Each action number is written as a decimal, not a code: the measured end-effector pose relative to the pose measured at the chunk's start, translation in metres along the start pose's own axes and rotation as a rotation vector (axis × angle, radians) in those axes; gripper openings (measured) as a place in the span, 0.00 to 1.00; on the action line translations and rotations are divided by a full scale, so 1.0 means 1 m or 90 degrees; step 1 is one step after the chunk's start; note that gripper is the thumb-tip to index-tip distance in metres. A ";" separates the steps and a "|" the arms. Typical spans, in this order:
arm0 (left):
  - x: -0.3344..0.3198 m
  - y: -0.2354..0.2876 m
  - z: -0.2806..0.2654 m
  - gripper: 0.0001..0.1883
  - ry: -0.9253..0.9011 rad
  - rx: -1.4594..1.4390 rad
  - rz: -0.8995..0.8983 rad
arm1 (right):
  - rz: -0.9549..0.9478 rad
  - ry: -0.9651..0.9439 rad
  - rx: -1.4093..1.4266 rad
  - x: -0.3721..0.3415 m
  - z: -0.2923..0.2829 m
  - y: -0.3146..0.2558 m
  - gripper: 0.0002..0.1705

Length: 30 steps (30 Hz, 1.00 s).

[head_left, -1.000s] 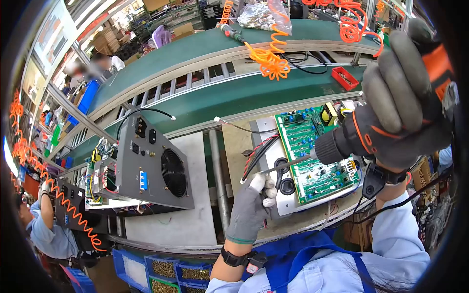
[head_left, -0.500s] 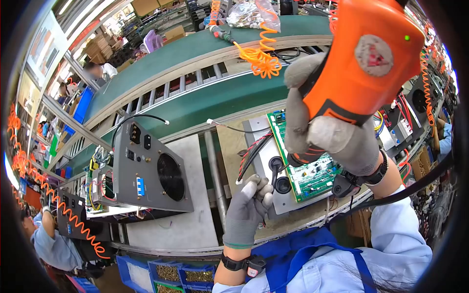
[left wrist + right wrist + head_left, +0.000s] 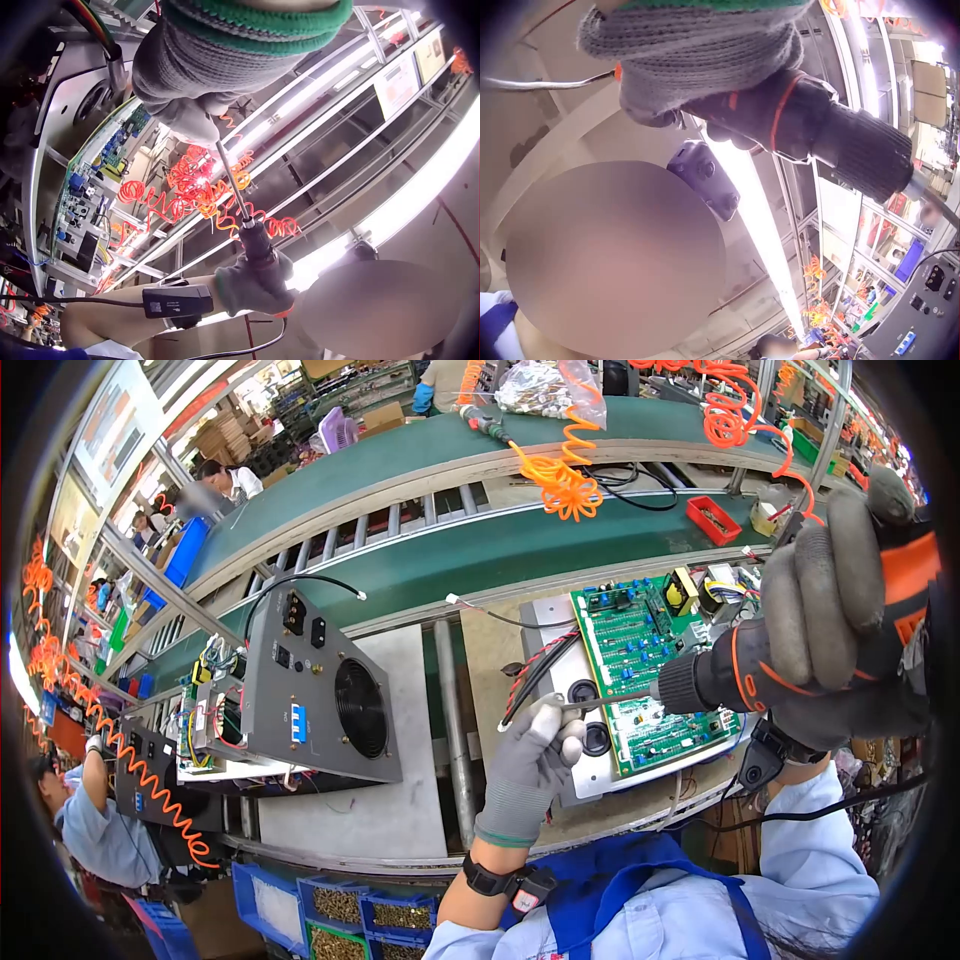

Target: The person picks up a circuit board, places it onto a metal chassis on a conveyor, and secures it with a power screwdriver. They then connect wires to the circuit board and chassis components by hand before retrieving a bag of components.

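Note:
In the head view my gloved right hand (image 3: pixel 835 610) grips an orange and black power drill (image 3: pixel 740 670), its long bit (image 3: pixel 625 699) pointing left across a green circuit board (image 3: pixel 640 650). The bit's tip meets the fingertips of my gloved left hand (image 3: pixel 535 760), which pinch it; anything small at the tip is hidden by the fingers. The left wrist view shows the bit (image 3: pixel 234 180) running from those fingers to the drill chuck (image 3: pixel 255 238). Under the board is a pale metal panel (image 3: pixel 590 780) with black round grommets. Black and red cables (image 3: pixel 540 670) lie beside my left fingers.
A grey metal unit (image 3: pixel 310 690) with a fan stands at left on the roller line. Behind runs a green conveyor (image 3: pixel 420 575) with a red tray (image 3: pixel 713 520). Orange coiled hoses (image 3: pixel 565 485) hang above. Blue bins (image 3: pixel 335 905) of small parts are in front.
The drill was lifted high near the head camera half a second ago; now it is lowered again, its bit level and meeting my left fingers. The left hand stays near the cables.

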<state>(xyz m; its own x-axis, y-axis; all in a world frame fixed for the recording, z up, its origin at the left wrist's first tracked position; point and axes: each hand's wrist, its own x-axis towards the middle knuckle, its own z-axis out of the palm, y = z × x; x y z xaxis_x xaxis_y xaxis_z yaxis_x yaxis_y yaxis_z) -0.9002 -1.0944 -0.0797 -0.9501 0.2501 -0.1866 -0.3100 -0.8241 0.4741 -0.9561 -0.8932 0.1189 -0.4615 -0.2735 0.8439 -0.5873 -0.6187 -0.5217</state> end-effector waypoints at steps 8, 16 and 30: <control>0.000 0.004 0.014 0.15 0.053 -0.098 -0.023 | -0.060 -0.040 0.051 -0.009 -0.020 -0.012 0.41; -0.001 0.006 0.009 0.15 0.062 -0.137 -0.053 | -0.106 0.018 0.119 -0.015 -0.014 0.003 0.47; 0.021 0.059 0.038 0.13 -0.043 -0.058 -0.050 | -0.069 -0.009 0.029 0.018 -0.022 -0.019 0.37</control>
<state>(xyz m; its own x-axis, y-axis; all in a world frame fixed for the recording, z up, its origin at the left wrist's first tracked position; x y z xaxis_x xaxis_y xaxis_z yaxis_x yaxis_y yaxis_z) -0.9400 -1.1183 -0.0232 -0.9244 0.3462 -0.1601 -0.3814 -0.8431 0.3792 -0.9676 -0.8700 0.1416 -0.3865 -0.2135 0.8973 -0.6023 -0.6783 -0.4208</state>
